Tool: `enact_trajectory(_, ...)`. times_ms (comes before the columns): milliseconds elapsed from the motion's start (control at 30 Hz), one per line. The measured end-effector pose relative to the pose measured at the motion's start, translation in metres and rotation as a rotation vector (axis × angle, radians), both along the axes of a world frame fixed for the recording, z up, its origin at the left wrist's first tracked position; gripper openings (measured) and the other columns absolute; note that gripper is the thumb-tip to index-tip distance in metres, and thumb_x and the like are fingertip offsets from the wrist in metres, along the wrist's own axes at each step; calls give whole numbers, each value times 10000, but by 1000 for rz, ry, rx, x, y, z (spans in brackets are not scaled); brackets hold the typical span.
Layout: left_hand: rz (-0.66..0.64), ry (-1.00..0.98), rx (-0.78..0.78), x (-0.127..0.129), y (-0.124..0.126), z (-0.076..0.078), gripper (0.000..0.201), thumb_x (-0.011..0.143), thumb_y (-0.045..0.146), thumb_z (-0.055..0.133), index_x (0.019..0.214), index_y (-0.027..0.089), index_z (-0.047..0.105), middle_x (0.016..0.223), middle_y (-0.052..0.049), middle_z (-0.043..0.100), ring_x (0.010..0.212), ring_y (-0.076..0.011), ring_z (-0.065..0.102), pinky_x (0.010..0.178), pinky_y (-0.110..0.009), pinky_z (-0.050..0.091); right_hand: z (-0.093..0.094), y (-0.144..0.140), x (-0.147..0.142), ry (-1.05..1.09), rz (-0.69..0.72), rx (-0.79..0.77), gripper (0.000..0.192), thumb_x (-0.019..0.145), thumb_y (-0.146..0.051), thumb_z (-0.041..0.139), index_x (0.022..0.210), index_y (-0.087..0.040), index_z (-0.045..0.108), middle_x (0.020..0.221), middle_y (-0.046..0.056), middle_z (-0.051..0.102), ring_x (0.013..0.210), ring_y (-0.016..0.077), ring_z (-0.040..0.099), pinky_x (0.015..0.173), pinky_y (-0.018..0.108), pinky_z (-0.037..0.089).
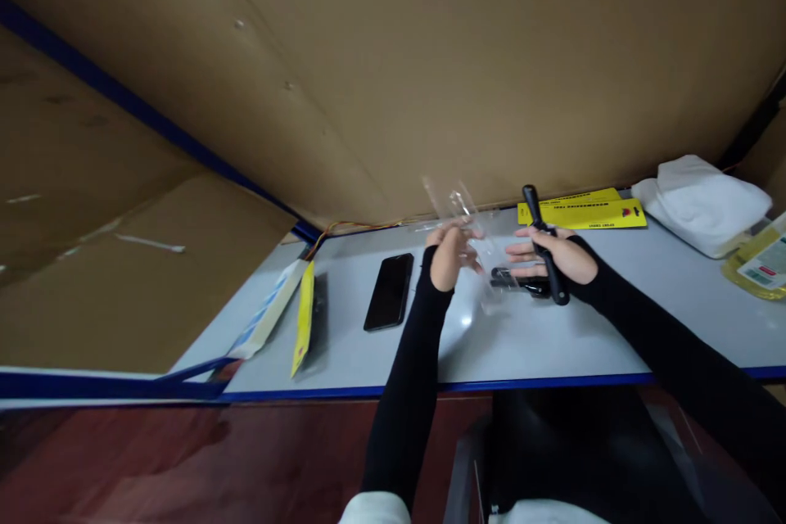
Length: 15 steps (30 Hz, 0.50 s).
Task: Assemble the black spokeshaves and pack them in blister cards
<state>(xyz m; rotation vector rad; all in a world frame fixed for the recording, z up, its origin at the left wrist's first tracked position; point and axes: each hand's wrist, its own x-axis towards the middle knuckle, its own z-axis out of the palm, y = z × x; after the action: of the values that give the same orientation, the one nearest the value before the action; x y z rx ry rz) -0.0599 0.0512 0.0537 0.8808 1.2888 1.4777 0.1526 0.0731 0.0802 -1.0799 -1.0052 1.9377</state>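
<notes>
My left hand [451, 250] grips a piece of clear plastic packaging [463, 201], which is smeared by motion. In my right hand [574, 255] is a black two-handled spokeshave [540, 221], pinned under the thumb while the other fingers stretch out toward the left. The spokeshave stands tilted, one handle up and the other down. Beneath the plastic and my right fingers, another black tool [531, 286] lies on the table; its shape is partly hidden.
Yellow printed cards [589, 214] lie at the back, near a white cloth bundle [706, 201] and a bottle of yellow liquid [761, 266]. A black phone [389, 292], an upright yellow card [303, 319] and a long white box [270, 311] are on the left. Cardboard walls [491, 57] enclose the table.
</notes>
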Motion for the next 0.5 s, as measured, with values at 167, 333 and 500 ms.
enact_trajectory(167,448,-201,139,-31,36,11,340,881,360,751,1110,190,566,943,-69,668,736,-200,737,785,-409,656,-13,22,27,-557,-114,542,189,958,-394,659,949,-205,644,749,21,649,550,141,528,522,289,494)
enact_trajectory(333,423,-308,68,-32,67,1,353,1076,451,526,1210,125,512,1106,-164,631,1045,-293,773,914,-443,657,-32,21,22,-958,-71,888,272,950,-466,605,1011,-213,687,893,73,732,817,231,651,780,342,512)
enact_trajectory(500,564,-195,-9,-40,86,-14,254,1028,247,624,1186,73,526,1050,-164,662,1027,-293,761,922,-514,657,-34,11,8,-998,54,860,259,961,-457,607,1042,-224,686,896,74,746,838,237,672,782,325,490)
